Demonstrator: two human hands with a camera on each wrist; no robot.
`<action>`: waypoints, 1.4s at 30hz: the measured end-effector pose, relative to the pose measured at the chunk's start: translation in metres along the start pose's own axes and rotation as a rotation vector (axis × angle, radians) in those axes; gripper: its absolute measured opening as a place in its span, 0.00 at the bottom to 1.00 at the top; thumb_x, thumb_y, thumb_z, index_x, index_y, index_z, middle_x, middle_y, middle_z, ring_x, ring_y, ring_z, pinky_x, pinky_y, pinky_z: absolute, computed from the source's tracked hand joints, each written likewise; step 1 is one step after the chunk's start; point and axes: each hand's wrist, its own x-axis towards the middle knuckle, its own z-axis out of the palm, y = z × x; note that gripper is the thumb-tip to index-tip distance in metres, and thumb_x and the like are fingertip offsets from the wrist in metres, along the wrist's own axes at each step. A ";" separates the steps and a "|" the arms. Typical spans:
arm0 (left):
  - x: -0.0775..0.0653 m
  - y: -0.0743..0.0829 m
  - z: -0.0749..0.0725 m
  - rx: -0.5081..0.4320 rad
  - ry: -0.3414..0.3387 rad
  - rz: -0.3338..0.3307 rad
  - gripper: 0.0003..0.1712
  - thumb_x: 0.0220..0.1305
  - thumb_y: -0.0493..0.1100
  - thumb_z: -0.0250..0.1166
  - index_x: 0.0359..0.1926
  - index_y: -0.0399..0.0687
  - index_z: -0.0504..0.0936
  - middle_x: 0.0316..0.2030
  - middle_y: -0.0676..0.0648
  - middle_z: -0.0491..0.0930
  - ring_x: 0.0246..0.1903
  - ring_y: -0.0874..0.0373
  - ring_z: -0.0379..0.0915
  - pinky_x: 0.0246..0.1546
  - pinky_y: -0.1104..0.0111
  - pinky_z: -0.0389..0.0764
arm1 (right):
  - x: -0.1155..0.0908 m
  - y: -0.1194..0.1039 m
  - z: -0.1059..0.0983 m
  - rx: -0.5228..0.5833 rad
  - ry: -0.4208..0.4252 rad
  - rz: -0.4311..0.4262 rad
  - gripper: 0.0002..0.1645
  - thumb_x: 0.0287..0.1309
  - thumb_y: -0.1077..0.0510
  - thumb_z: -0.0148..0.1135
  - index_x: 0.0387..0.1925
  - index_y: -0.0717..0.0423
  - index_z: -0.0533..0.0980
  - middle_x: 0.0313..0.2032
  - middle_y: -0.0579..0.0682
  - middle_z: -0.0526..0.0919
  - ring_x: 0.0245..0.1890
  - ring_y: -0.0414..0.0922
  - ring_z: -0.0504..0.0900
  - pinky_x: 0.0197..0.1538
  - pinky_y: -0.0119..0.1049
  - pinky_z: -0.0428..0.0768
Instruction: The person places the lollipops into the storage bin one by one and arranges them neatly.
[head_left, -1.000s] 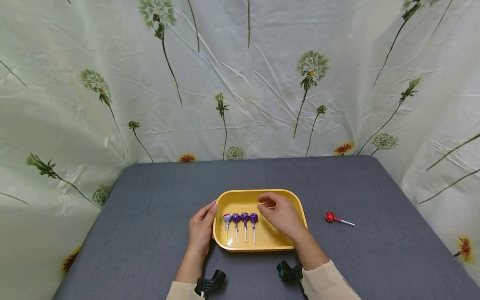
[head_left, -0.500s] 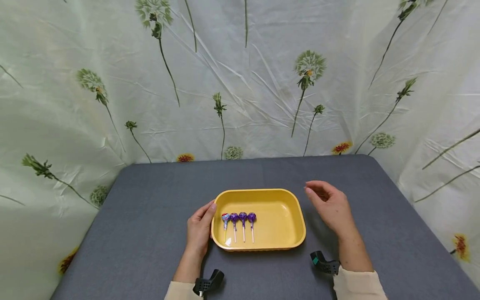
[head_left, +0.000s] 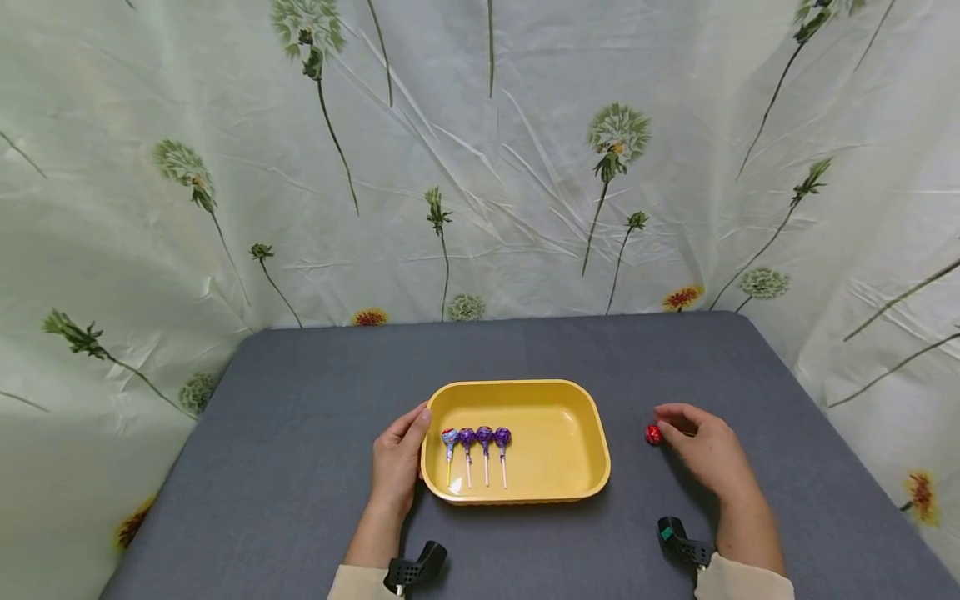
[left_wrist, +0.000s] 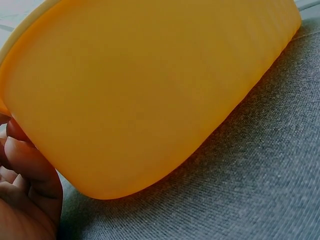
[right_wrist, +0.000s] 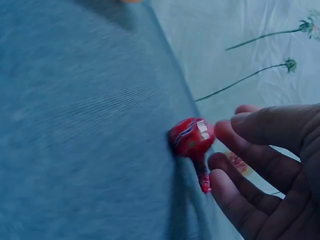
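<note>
A yellow tray (head_left: 555,496) sits in the middle of the table. My left hand (head_left: 397,460) grips its left side, thumb on the rim and fingers against the outer wall. Inside, at the left, lie a blue-and-red lollipop (head_left: 449,440) and three purple lollipops (head_left: 485,438) in a row, heads toward the far side. To the right of the tray, my right hand (head_left: 708,454) reaches a red-wrapped lollipop (right_wrist: 191,137) on the table. The right wrist view shows its thumb and fingers apart, fingertips right at the candy head; most of the stick is hidden.
Grey cloth covers the table (head_left: 337,375). A white curtain (head_left: 525,167) with dandelion prints hangs behind its far edge. Black camera mounts are strapped at both wrists.
My right hand has moved from over the tray out to the right, then down to the red lollipop, which lies where it was. The left hand stays on the tray.
</note>
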 end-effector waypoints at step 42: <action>0.000 -0.002 0.000 0.016 -0.003 0.023 0.30 0.71 0.57 0.66 0.64 0.42 0.81 0.62 0.38 0.81 0.56 0.57 0.81 0.47 0.74 0.84 | 0.000 -0.024 0.009 0.096 0.041 0.001 0.25 0.66 0.43 0.67 0.57 0.54 0.82 0.51 0.56 0.88 0.44 0.46 0.83 0.43 0.35 0.79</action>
